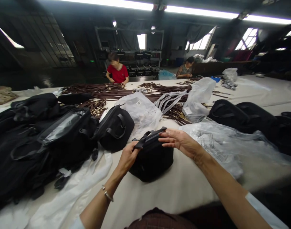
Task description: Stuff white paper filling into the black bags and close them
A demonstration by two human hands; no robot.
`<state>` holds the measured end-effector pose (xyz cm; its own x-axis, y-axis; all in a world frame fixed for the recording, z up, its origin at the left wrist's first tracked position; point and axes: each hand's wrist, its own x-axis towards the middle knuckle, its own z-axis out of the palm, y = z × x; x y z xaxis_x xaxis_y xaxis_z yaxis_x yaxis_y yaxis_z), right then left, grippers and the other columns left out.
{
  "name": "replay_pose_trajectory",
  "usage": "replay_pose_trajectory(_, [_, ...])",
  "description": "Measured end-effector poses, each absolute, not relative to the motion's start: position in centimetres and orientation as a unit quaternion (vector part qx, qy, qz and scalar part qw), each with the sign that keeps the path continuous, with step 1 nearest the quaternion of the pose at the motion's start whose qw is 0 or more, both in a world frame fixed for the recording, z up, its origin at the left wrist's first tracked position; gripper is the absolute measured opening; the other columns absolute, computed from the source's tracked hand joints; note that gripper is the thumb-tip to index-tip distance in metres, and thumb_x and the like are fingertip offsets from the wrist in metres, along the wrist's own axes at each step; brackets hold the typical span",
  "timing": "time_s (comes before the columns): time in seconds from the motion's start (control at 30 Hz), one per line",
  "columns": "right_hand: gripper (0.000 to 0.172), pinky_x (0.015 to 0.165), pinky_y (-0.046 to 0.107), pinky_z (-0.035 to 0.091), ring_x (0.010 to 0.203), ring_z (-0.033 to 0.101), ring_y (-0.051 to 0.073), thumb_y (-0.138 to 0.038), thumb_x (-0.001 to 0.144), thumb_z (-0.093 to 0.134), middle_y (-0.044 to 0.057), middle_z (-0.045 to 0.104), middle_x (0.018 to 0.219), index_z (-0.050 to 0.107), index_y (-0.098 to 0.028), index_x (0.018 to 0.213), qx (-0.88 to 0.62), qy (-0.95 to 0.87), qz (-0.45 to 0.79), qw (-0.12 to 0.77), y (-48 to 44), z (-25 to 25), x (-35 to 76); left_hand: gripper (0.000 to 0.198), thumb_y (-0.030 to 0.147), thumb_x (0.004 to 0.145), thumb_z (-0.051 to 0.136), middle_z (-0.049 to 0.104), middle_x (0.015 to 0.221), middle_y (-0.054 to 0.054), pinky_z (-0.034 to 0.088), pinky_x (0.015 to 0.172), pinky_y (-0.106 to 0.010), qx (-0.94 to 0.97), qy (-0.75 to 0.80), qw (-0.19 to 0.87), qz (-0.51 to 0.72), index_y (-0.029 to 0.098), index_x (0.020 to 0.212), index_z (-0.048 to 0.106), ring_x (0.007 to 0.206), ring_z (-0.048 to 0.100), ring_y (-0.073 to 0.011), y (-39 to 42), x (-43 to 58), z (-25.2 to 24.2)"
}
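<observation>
A small black bag (152, 160) with a zipped top rests on the pale table in front of me. My left hand (130, 156) grips its upper left corner, fingers closed around the edge by the zip. At the upper right corner, my right hand (180, 141) has its fingers stretched out against or just beside the bag; exact contact is hard to make out. Another black bag (117, 128) with handles sits just behind and to the left, tipped on its side.
Black bags (64, 140) are piled at left, more black bags (243, 116) lie at right. Clear plastic bags (214, 143) and a white plastic bag (138, 109) surround the work. Brown straps (107, 92) with metal clasps lie behind. Across the table are two people (118, 71).
</observation>
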<state>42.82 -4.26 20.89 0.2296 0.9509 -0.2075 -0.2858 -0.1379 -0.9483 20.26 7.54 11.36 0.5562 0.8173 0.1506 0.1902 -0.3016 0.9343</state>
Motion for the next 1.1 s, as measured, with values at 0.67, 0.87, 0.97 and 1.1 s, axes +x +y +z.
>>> replay_pose_trajectory(0.67, [0.031,0.077,0.033,0.047,0.082,0.061,0.021,-0.042,0.079,0.063,0.004,0.069,0.083,0.072,-0.018,0.096,-0.722,-0.418,0.425,0.351,-11.9,14.2,46.1,0.059,0.044,0.057,0.088,0.075,0.102,-0.009,0.046,0.083,-0.034,0.752,0.437,0.452,0.196,0.025,0.111,0.072,0.1,0.066,-0.0364,10.2,18.8,11.0])
replay_pose_trajectory(0.87, [0.031,0.072,0.029,0.045,0.079,0.061,0.019,-0.033,0.075,0.063,0.004,0.07,0.085,0.07,-0.017,0.101,-0.7,-0.415,0.499,0.299,-14.8,8.1,43.8,0.027,0.044,0.06,0.085,0.07,0.072,-0.003,0.046,0.071,-0.03,0.738,0.427,0.488,0.189,0.024,0.075,0.074,0.079,0.066,-0.03,11.3,20.2,11.2])
replay_pose_trajectory(0.97, [0.031,0.071,0.029,0.045,0.078,0.061,0.019,-0.03,0.074,0.062,0.005,0.07,0.084,0.071,-0.016,0.101,-0.71,-0.42,0.489,0.282,-14.9,6.4,43.2,0.021,0.041,0.068,0.079,0.071,0.074,-0.002,0.047,0.074,-0.029,0.709,0.404,0.533,0.223,0.022,0.077,0.072,0.084,0.065,-0.0271,12.7,21.5,10.1])
replay_pose_trajectory(1.1, [0.039,0.076,0.032,0.048,0.085,0.063,0.022,-0.032,0.073,0.062,0.009,0.07,0.096,0.07,-0.015,0.107,-0.725,-0.412,0.469,0.292,-14.6,5.0,43.2,0.034,0.048,0.07,0.072,0.072,0.083,-0.005,0.049,0.078,-0.031,0.649,0.396,0.589,0.271,0.017,0.086,0.07,0.088,0.066,-0.0268,14.7,22.3,8.4])
